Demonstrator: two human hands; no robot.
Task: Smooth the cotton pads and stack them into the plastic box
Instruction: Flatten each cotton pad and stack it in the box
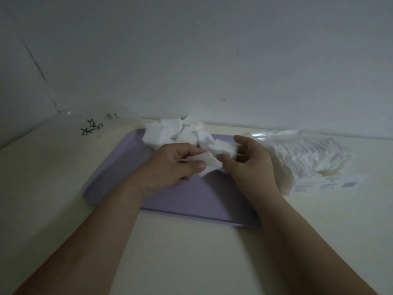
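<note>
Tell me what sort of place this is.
Probably a plain room at home, not a workshop: a cream table set against a cracked white wall, with a lilac tray of loose cotton pads and a box of stacked pads beside it.

Pale grey wall (191,50) with a dark crack (40,73), cream tabletop (53,188), black scribbles (93,126), dim light

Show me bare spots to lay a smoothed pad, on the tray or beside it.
Bare: the tray's near middle, and the table left of the tray. Crowded: loose pads fill its far edge, the left hand and right hand each hold a pad mid-tray, and the plastic box sits at its right.
</note>
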